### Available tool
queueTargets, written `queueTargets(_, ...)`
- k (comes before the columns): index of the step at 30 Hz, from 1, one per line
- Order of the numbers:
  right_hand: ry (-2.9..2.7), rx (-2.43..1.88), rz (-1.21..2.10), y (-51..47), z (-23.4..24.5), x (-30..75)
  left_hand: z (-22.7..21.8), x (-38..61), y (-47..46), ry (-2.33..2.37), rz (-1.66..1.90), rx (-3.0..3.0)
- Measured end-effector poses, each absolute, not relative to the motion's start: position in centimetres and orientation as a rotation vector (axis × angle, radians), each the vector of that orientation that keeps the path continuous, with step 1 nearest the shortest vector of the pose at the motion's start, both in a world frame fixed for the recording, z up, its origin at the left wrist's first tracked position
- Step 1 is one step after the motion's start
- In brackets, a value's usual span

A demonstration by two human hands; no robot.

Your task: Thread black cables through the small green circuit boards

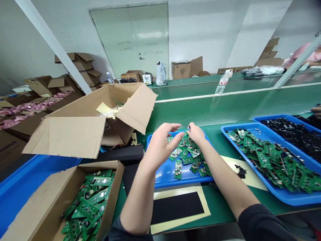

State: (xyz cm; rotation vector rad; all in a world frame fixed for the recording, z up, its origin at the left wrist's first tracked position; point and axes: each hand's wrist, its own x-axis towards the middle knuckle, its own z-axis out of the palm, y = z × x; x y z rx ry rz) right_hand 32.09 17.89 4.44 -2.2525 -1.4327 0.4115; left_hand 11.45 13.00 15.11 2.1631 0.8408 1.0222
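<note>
Over the middle tray (164,175) on the green table (120,207), both hands at work. Left hand (160,144) above the tray's left part, fingers stretched out, thumb spread away from them, nothing seen in the grip; contact with the boards (187,158) can't be told. Right hand (197,134) at the tray's far side, fingers drawn together, pinching a dark bit (190,126); too small to say what it is or which way it points.

Boards lie heaped in the tray between and below the hands, long axes every which way. Nearest board (178,169) lies at the heap's near left edge, long axis nearly straight away from the person, short end facing them. Board (176,153) just beyond it slants, far end to the right.

Near side of tray: black sheet (178,208) on yellow paper (206,208), long axis left to right, right end slightly farther off. Right: another tray (298,200) full of boards, mixed directions; black scrap (241,171) on a yellow sheet (254,179) beside it. Left: box (115,184) of boards, many slanting up to the right; big carton (136,108) behind, flaps open. Bottle (221,84) upright, leaning slightly right, beyond.
</note>
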Motion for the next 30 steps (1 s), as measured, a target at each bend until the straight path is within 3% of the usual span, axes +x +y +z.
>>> queueTargets(7,-1.450,-1.858,0.245,14.2,9.1,32.5,14.9,11.8,13.0,1.011,0.787,2.304)
queueTargets(15,-1.619,-1.175,0.460,8.9,12.5,30.0,15.1,12.5,12.9,0.858,0.505,2.141)
queueTargets(22,-1.728,-1.125,0.420,8.0,13.5,30.5,15.6,12.6,12.6,0.771,0.935,1.726)
queueTargets(30,-1.850,-1.049,0.298,7.4,13.9,30.0,15.6,13.6,12.1,0.704,0.960,1.617)
